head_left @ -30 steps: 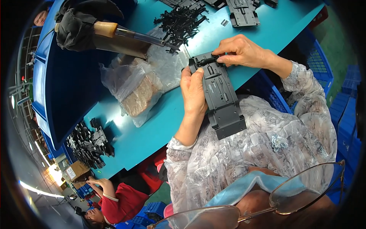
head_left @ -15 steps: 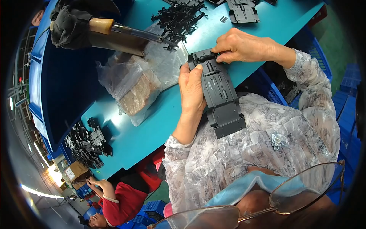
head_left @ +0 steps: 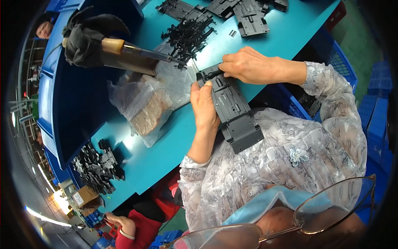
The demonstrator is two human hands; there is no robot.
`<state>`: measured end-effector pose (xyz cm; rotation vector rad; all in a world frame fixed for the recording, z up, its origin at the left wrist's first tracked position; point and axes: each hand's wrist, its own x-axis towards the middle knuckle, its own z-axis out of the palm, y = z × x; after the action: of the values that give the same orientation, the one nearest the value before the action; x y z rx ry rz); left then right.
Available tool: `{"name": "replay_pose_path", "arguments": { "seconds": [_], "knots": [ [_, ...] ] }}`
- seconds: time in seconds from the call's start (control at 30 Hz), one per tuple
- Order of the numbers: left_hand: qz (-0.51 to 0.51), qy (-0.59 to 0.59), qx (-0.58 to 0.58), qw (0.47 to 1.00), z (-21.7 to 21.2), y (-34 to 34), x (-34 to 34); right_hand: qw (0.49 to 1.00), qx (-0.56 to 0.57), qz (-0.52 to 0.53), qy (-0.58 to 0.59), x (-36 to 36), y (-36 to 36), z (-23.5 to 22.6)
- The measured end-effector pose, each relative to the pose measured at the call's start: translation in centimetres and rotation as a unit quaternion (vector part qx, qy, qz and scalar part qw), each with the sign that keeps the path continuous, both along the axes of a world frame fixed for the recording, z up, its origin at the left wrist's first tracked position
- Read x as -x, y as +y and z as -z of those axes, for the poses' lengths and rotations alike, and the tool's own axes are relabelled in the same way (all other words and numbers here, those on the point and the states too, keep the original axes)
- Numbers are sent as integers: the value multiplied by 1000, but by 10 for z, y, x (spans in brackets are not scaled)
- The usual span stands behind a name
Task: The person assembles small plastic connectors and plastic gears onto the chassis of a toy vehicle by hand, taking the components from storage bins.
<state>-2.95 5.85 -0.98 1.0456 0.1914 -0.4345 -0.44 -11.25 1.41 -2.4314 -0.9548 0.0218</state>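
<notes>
Both hands grip the black panel at the table edge

The bag (head_left: 145, 106) lies left on the teal table (head_left: 166, 145). Left hand (head_left: 204, 108) clasps the panel (head_left: 232, 110) along its left side; right hand (head_left: 244, 64) pinches its top end. Since a second ago the hands have barely shifted.
</notes>
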Motion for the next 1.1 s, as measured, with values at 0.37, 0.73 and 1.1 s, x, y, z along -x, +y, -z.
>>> {"name": "replay_pose_path", "arguments": {
  "seconds": [0.37,0.73,1.1],
  "knots": [
    [-48,-138,-20,989,-17,-32,5,967,-181,161,79,42,9,-16],
    [61,-224,-51,971,-21,-33,13,680,-604,146,390,36,-3,13],
    [-15,-110,-67,992,-18,2,0,607,-646,118,447,25,15,17]
  ]
}}
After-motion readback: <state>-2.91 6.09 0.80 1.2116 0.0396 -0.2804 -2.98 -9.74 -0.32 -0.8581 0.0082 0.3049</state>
